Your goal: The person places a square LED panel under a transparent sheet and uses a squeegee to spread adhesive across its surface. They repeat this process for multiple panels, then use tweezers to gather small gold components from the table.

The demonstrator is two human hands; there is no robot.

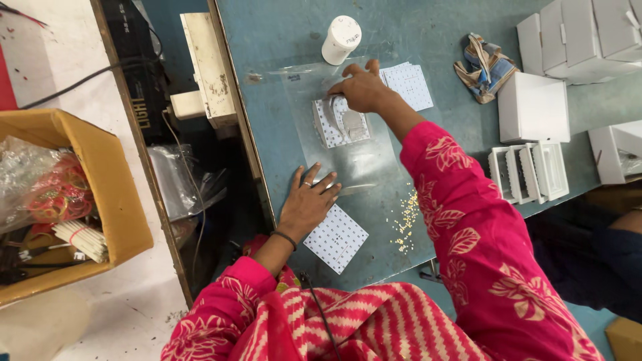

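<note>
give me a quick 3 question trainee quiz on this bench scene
1. True or false: the left hand lies flat on the blue table.
2. What does the right hand press on: A) the white bottle, B) a square dotted white board, C) the folded cloth?
3. What lies scattered on the table beside the right sleeve?

Key
1. True; fingers spread, next to another dotted board.
2. B; its grip closes on a small grey piece over that board.
3. Tiny yellowish bits.
</note>
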